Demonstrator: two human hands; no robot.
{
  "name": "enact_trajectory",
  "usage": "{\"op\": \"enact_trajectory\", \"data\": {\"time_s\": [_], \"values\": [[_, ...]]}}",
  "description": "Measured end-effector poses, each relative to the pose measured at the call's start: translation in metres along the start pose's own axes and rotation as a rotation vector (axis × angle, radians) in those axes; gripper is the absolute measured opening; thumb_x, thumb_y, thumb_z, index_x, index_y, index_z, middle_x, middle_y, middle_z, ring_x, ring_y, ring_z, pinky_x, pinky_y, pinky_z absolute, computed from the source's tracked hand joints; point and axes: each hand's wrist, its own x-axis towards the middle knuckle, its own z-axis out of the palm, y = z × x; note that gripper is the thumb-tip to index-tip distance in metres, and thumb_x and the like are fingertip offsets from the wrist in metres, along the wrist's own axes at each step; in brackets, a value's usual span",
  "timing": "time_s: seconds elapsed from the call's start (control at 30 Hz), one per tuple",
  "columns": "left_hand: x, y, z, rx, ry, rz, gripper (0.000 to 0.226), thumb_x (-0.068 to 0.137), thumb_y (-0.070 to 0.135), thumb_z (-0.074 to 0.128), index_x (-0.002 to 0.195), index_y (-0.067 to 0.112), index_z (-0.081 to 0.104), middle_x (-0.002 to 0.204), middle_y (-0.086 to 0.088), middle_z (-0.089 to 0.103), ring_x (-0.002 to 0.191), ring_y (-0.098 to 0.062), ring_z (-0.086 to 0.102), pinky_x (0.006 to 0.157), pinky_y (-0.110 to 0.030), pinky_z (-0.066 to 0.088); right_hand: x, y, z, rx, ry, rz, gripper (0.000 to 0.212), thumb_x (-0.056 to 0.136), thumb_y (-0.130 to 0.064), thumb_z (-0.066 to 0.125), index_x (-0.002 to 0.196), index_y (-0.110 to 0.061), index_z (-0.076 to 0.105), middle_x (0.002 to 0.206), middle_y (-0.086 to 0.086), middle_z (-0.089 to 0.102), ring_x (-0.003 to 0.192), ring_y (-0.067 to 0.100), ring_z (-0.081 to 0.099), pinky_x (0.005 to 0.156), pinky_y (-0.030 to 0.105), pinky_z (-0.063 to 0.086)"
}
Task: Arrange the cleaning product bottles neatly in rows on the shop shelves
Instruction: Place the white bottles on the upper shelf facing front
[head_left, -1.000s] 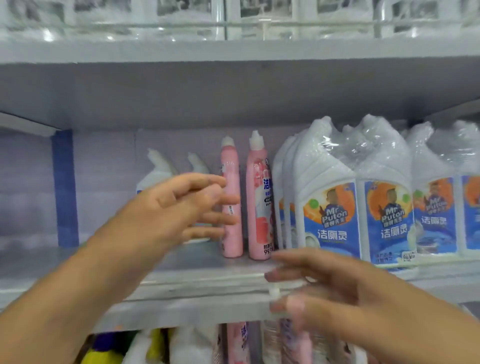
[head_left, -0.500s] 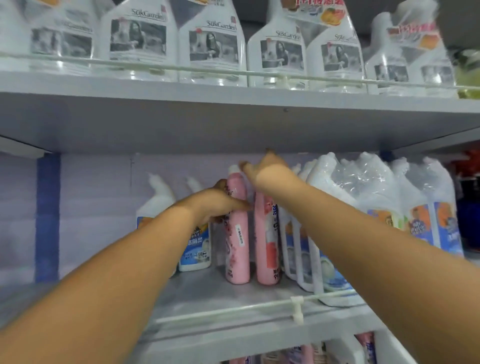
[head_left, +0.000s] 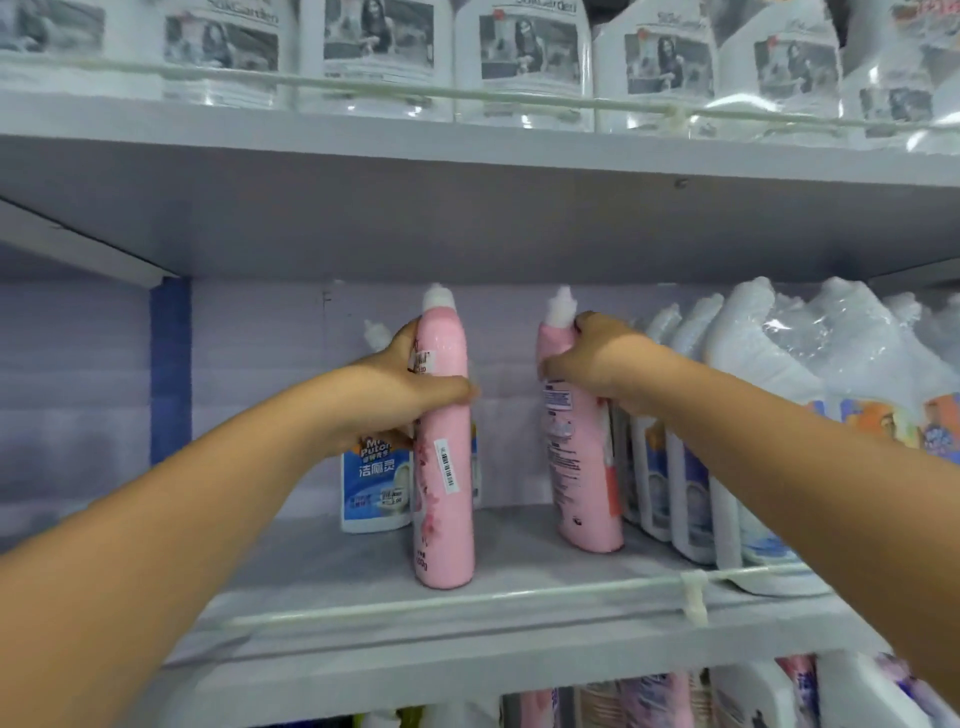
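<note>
Left hand (head_left: 400, 389) grips one pink bottle (head_left: 444, 467), right hand (head_left: 597, 364) another pink bottle (head_left: 582, 467); set both upright, probably labels forward, beside the white bottles (head_left: 691, 467).

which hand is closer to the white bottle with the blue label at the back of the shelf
Left. The left hand grips a pink bottle right in front of the white bottle; the right hand is further right.

Grey shop shelving (head_left: 467, 218) against a pale lilac back wall (head_left: 249, 364), blue upright (head_left: 170, 364) at left.
</note>
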Motion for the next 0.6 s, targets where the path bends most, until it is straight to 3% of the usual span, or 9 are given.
{"op": "enact_trajectory", "data": {"time_s": [0.07,0.1,0.23,0.3,0.4,0.6], "values": [[-0.009,-0.004,-0.004,-0.045,0.007,0.031,0.065,0.091,0.032,0.074,0.142,0.044,0.035,0.086,0.005,0.079,0.075,-0.015,0.077,0.053,-0.026,0.057,-0.013,-0.002,-0.008,0.032,0.002,-0.046,0.030,0.087,-0.027,0.072,0.109,-0.012,0.059,0.089,0.004,0.063,0.072,0.018,0.061,0.058,0.026,0.048],[-0.013,-0.006,-0.005,-0.074,0.013,0.035,0.062,0.091,0.032,0.073,0.140,0.044,0.038,0.083,0.009,0.078,0.071,-0.011,0.076,0.051,-0.022,0.054,-0.020,-0.002,-0.012,0.072,-0.002,-0.070,0.030,0.087,-0.028,0.073,0.110,-0.014,0.059,0.087,0.001,0.064,0.072,0.016,0.062,0.055,0.024,0.046],[-0.021,-0.016,0.002,-0.144,0.094,0.039,0.048,0.086,0.043,0.076,0.128,0.039,0.054,0.096,0.011,0.076,0.076,-0.007,0.076,0.061,-0.024,0.057,-0.044,0.004,-0.017,0.273,-0.017,-0.140,0.040,0.083,-0.034,0.078,0.118,-0.023,0.060,0.099,-0.002,0.071,0.082,0.016,0.071,0.062,0.026,0.052],[-0.027,-0.021,0.011,-0.193,0.100,0.014,0.049,0.082,0.043,0.081,0.125,0.040,0.055,0.097,0.014,0.076,0.077,-0.006,0.076,0.063,-0.027,0.058,-0.055,0.017,-0.011,0.359,-0.013,-0.121,0.043,0.081,-0.039,0.080,0.118,-0.025,0.062,0.098,-0.006,0.073,0.082,0.011,0.072,0.063,0.025,0.054],[-0.038,-0.030,0.022,-0.224,0.066,-0.019,0.058,0.079,0.036,0.085,0.124,0.044,0.050,0.089,0.021,0.075,0.077,-0.004,0.075,0.065,-0.030,0.060,-0.073,0.041,0.007,0.458,-0.137,-0.053,0.035,0.080,-0.032,0.083,0.110,-0.025,0.067,0.095,-0.007,0.078,0.081,0.010,0.076,0.069,0.026,0.059],[-0.061,-0.015,0.024,-0.280,0.198,0.068,0.042,0.077,0.029,0.086,0.110,0.038,0.062,0.089,0.020,0.076,0.075,-0.002,0.074,0.057,-0.021,0.058,-0.085,0.050,-0.005,0.637,-0.072,-0.128,0.026,0.082,-0.025,0.081,0.107,-0.023,0.073,0.096,-0.005,0.080,0.084,0.012,0.077,0.082,0.038,0.061]]}}
